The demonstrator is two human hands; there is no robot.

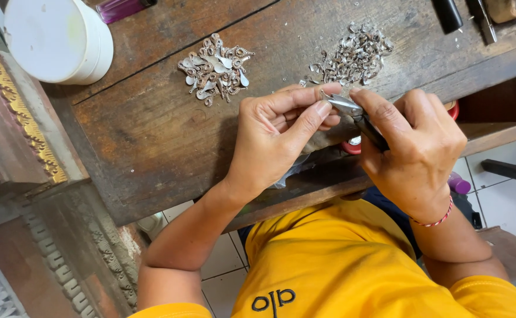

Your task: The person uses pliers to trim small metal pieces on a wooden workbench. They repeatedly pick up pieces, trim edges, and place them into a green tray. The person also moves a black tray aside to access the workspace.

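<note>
White plastic tub [57, 36] sits far left on the worn wooden tabletop [152, 129], then a heap of silver ornaments [215, 68]. My left hand [275, 132] fingers pinch a small silver piece [324, 96] closed against the pliers [355, 115] that my right hand [414, 147] grips tight, just below a second silver heap [352, 59].

Small steel pliers [352, 112], dark-handled, lie tilted across the right hand [414, 147], with the jaws pinched at the left hand [278, 126] fingertips above the bench [152, 129] edge.
</note>
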